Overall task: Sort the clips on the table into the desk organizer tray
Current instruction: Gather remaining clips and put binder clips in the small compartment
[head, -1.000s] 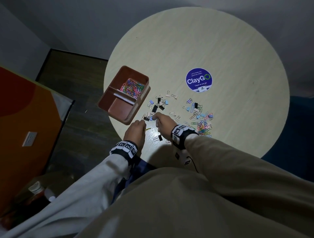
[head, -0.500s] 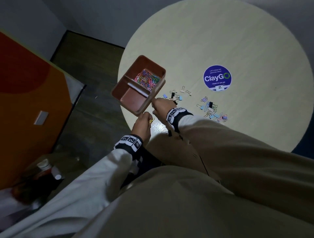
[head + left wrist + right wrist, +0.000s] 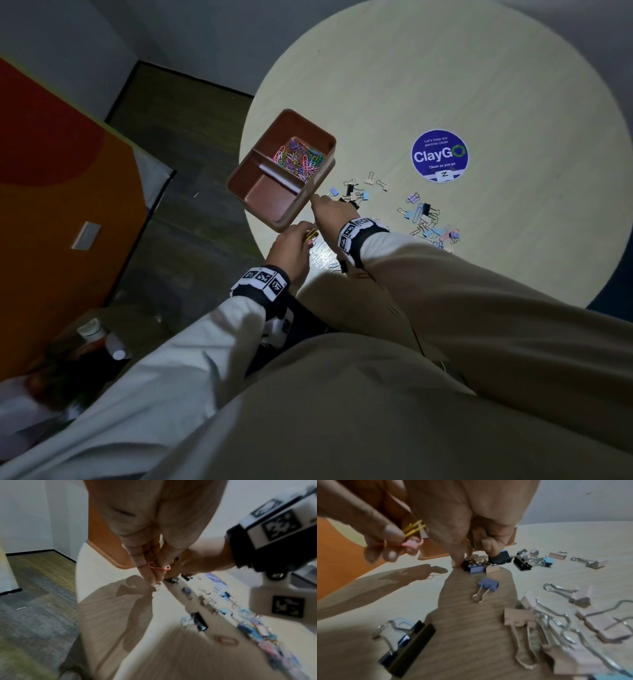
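The brown organizer tray (image 3: 239, 178) sits at the table's left edge. Its far compartment holds coloured paper clips (image 3: 299, 159), and its near compartment looks bare. My left hand (image 3: 308, 234) hovers at the tray's near corner and pinches yellow and pink paper clips (image 3: 158, 566) between thumb and fingers. My right hand (image 3: 323, 207) is just right of the tray, over a cluster of binder clips (image 3: 477, 564). Its fingers are curled, one fingertip touches the table, and a wire handle (image 3: 469, 544) shows pinched between finger and thumb.
More binder clips (image 3: 428, 222) and some paper clips lie scattered toward the right, below a round blue ClayGo sticker (image 3: 440, 156). A black binder clip (image 3: 407, 645) lies near my right wrist. Left of the table are an orange panel (image 3: 51, 205) and bottles (image 3: 99, 342) on the floor.
My right hand has moved from the clips near the front edge up to the cluster beside the tray. The left hand has risen toward the tray's near corner, still holding paper clips.
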The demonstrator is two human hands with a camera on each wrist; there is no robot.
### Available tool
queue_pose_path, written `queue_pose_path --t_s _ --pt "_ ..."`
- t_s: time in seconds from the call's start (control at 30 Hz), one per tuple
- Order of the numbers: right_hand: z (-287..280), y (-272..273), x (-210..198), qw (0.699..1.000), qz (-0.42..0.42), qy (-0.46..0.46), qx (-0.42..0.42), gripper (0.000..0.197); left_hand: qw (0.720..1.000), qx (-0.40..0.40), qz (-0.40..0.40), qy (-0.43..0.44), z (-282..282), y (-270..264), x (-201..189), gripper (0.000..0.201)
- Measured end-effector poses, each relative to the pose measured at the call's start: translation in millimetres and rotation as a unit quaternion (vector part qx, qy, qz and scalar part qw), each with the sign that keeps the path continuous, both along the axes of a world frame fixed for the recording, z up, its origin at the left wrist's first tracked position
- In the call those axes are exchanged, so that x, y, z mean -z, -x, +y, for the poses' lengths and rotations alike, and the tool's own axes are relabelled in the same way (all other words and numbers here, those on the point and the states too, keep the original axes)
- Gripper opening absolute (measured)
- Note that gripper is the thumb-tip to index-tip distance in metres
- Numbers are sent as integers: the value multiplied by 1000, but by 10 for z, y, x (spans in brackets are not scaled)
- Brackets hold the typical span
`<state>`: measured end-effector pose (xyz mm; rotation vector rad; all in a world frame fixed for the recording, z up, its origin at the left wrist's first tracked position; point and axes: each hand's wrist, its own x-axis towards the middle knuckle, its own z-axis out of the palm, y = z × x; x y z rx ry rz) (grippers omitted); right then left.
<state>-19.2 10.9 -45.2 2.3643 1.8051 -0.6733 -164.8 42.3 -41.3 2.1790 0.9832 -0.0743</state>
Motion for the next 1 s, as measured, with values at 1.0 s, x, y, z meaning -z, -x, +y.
queue_pose_path --t_s 1.0 --pt "-24 -145 39 990 80 -70 89 14 986 -6 86 -142 1297 -816 -504 75"
